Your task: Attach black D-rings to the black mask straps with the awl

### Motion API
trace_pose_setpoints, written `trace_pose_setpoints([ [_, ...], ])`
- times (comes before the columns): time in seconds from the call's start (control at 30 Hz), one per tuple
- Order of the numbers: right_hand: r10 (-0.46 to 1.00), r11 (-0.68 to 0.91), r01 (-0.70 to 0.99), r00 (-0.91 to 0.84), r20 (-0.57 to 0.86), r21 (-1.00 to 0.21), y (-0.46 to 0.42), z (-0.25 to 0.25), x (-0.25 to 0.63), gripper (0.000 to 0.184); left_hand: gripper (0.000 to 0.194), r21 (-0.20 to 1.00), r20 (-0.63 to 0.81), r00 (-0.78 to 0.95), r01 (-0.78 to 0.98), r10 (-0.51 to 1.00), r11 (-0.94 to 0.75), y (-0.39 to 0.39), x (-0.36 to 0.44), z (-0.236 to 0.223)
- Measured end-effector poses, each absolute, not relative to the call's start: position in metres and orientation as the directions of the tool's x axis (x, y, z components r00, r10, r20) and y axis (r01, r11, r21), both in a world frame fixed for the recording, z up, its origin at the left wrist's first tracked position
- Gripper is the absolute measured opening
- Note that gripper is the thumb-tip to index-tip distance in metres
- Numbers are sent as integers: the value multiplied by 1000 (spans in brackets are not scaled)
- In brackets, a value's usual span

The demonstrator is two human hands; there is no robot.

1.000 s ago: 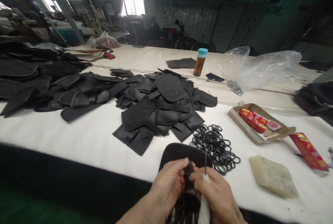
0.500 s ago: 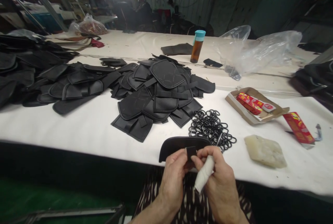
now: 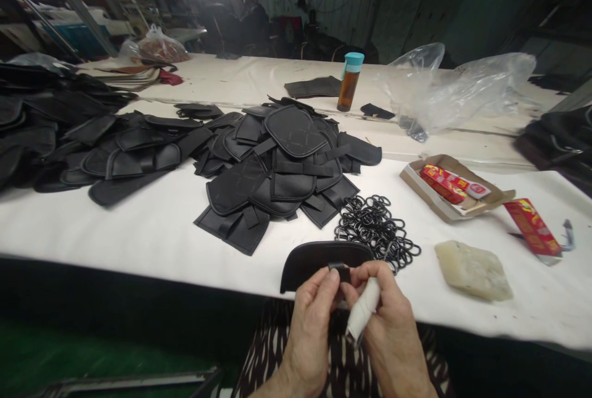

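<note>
At the table's front edge lies a black leather-like pouch piece [image 3: 305,265], with a short black strap [image 3: 341,272] standing up from it. My left hand [image 3: 312,305] is closed, its thumb and finger pinching the strap from the left. My right hand [image 3: 391,318] is closed too, its fingertips at the strap's right side. Held in the right hand is an awl-like tool with a white-wrapped handle [image 3: 364,310]; its thin metal end is mostly hidden behind the fingers. Black metal rings [image 3: 370,225] lie heaped just beyond my right hand.
A heap of black pouches [image 3: 296,169] lies ahead, with more black pieces [image 3: 134,151] at left. To the right are a yellowish block [image 3: 472,269], an open cardboard box [image 3: 416,185] and a red packet [image 3: 531,228]. A bottle [image 3: 348,86] and clear plastic bags [image 3: 476,92] stand farther back.
The strap between my fingertips has folded over toward me, and my left thumb now presses on its end. Both hands stay in nearly the same place.
</note>
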State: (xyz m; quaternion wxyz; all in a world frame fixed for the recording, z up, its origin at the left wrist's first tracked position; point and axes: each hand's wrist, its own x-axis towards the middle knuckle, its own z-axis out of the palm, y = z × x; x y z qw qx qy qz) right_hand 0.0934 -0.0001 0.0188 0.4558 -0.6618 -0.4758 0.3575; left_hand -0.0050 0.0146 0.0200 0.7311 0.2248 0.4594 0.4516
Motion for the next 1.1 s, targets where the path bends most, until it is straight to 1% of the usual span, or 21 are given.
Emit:
trace_pose_setpoints([
  [0.17,951,-156,285,302,-66,-946,1,17,95,13,22,740,-461,217,-441,861,507,11,-7,13],
  [0.33,948,-179,292,306,-86,-939,-1,22,94,13,18,735,-486,180,-446,855,511,9,-5,9],
  [0.47,949,-211,308,293,-118,-928,-1,24,93,13,21,757,-462,202,-417,863,503,9,-4,13],
  [0.6,944,-232,306,300,-138,-923,-2,25,92,13,25,783,-459,151,-398,876,479,8,-5,13],
  [0.9,953,-231,346,271,-139,-909,0,23,91,15,26,769,-486,120,-412,866,489,10,-5,10],
  [1.03,960,-207,365,257,-115,-908,-5,24,91,15,28,769,-499,121,-395,858,503,13,-7,12],
  [1.1,964,-128,386,267,-22,-914,-8,25,96,12,29,767,-495,126,-402,860,500,15,-8,15],
])
